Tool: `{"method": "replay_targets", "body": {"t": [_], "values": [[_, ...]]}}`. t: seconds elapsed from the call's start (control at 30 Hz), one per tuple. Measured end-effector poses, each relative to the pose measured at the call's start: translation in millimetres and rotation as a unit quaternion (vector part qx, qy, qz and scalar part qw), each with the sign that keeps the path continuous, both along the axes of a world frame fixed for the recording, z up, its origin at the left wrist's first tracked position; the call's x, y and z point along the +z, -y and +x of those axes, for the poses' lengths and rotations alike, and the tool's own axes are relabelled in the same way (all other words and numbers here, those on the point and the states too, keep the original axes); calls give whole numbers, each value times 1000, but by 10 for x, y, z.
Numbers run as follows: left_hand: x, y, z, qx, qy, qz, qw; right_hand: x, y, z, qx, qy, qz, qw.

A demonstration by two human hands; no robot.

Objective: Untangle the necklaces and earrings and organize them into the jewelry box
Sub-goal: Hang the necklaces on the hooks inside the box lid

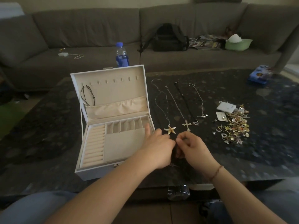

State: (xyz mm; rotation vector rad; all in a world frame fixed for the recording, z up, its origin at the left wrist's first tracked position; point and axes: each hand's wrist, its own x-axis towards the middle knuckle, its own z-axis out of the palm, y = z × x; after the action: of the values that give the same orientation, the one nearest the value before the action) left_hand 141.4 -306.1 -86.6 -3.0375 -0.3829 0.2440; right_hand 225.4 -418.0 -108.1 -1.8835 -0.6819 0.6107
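Five necklaces point(178, 105); perhaps two earring cards point(226, 106).

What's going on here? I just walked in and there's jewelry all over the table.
A person is sorting jewelry into an open white jewelry box. Four necklaces, including a starfish necklace and a cross necklace, lie straightened beside it, and one black cord already hangs in the lid. The earring pile is unsorted. The left hand and right hand work together on something small and dark.

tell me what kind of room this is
Most likely a home living room. A large grey sectional sofa wraps around a dark low coffee table, and a backpack and a stack of magazines lie on the sofa's cushions.
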Motion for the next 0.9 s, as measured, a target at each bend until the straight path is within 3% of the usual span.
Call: {"method": "replay_targets", "body": {"t": [0.1,0.2,0.33,0.63,0.8,0.9], "values": [[5,-2,23,11,-1,-2,1000,-18,155,65,-28,166,-51,984],[-40,16,-1,25,53,-22,998,-61,352,-17,-30,344,-105,933],[-23,-4,-35,34,87,-84,992,-215,373,-216,102,395,-162,898],[151,-199,-122,-25,33,-167,985,-299,250,-181,129,420,-160,884],[111,-240,-125,-25,148,-247,957,-221,223,-100,190,452,-173,854],[100,-250,-122,-14,184,-248,951,-162,203,-106,231,422,-195,855]]}}
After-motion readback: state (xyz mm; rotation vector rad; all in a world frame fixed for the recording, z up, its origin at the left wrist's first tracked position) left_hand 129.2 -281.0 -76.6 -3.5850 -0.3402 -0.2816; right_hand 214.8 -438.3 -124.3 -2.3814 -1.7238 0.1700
